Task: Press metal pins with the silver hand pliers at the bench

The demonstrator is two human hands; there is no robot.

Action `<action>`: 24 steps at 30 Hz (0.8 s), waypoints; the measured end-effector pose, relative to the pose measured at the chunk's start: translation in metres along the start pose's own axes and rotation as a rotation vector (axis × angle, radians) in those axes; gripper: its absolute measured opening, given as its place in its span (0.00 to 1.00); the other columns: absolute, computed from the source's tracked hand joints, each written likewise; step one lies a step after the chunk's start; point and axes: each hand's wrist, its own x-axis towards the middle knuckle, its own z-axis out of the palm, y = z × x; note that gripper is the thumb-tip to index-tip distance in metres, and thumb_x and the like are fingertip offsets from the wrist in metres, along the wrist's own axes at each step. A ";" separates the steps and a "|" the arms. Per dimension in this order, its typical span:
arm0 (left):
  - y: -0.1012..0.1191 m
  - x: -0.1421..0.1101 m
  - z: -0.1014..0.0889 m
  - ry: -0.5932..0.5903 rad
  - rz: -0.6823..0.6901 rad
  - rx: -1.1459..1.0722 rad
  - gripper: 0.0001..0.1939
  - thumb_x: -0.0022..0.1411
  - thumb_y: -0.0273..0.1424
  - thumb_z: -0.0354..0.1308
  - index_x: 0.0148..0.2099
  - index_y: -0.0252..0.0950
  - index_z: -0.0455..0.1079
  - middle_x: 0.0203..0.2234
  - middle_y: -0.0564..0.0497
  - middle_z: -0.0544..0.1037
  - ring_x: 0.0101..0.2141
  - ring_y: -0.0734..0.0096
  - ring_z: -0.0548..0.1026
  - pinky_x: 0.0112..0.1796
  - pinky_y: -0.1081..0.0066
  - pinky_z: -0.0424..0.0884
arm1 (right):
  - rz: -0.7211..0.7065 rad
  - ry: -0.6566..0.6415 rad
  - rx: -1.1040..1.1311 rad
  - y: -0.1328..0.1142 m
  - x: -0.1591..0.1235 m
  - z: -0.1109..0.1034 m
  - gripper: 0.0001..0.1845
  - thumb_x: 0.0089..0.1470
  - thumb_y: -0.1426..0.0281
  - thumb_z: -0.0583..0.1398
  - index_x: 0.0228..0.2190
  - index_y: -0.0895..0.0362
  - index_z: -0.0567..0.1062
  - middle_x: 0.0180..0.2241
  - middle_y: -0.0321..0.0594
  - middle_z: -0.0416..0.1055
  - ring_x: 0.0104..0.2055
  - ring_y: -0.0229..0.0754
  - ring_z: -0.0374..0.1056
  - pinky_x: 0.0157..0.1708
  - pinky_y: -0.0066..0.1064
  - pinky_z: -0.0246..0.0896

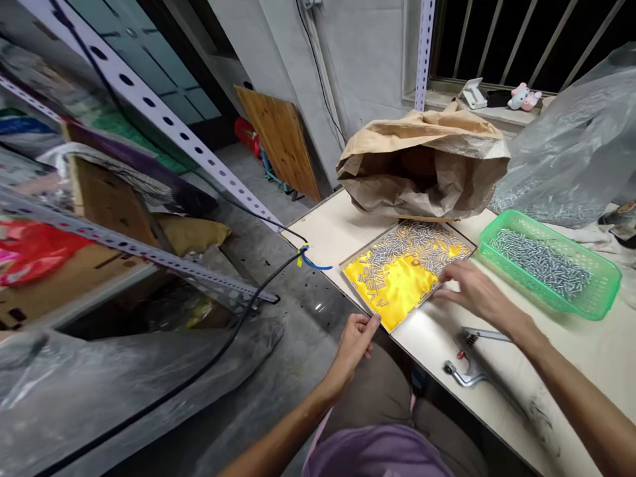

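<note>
A shallow tray (399, 320) lined with yellow cloth lies at the table's near left corner, strewn with several small metal pins (417, 242). My left hand (355, 341) pinches the tray's near corner at the table edge. My right hand (470, 288) rests on the tray's right rim, fingers curled down against it, touching the pins there. Whether it holds any pins is hidden.
A green plastic basket (603, 291) full of the same pins stands to the right. A crumpled brown paper sack (422, 162) sits behind the tray, a clear plastic bag (571, 146) beside it. Metal pliers (470, 374) lie near the front edge. Slotted shelving (149, 109) stands left.
</note>
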 end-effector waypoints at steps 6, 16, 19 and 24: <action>-0.005 0.012 0.005 -0.022 -0.080 -0.034 0.32 0.35 0.54 0.64 0.31 0.39 0.53 0.17 0.63 0.60 0.14 0.81 0.62 0.12 0.80 0.57 | 0.057 -0.507 -0.117 -0.033 0.059 0.021 0.14 0.46 0.62 0.66 0.32 0.56 0.72 0.36 0.41 0.69 0.41 0.44 0.63 0.37 0.32 0.56; -0.010 0.016 0.005 -0.045 -0.117 -0.051 0.28 0.39 0.47 0.66 0.30 0.38 0.54 0.18 0.62 0.63 0.16 0.83 0.61 0.16 0.80 0.56 | 0.186 -0.628 -0.239 -0.038 0.079 0.037 0.15 0.46 0.63 0.65 0.36 0.55 0.71 0.40 0.42 0.69 0.44 0.45 0.64 0.36 0.32 0.56; -0.011 0.016 0.005 -0.030 -0.097 -0.049 0.25 0.41 0.44 0.66 0.30 0.37 0.55 0.20 0.61 0.64 0.17 0.83 0.62 0.18 0.80 0.56 | 0.227 -0.545 -0.226 -0.041 0.085 0.039 0.07 0.54 0.69 0.60 0.37 0.55 0.72 0.39 0.41 0.69 0.40 0.42 0.65 0.34 0.31 0.56; -0.008 0.013 0.003 -0.064 -0.076 -0.061 0.23 0.44 0.43 0.66 0.30 0.37 0.55 0.20 0.60 0.64 0.19 0.82 0.63 0.21 0.79 0.58 | -0.156 -0.354 -0.111 -0.068 0.094 0.065 0.18 0.51 0.64 0.63 0.46 0.50 0.71 0.49 0.42 0.66 0.48 0.47 0.59 0.42 0.36 0.56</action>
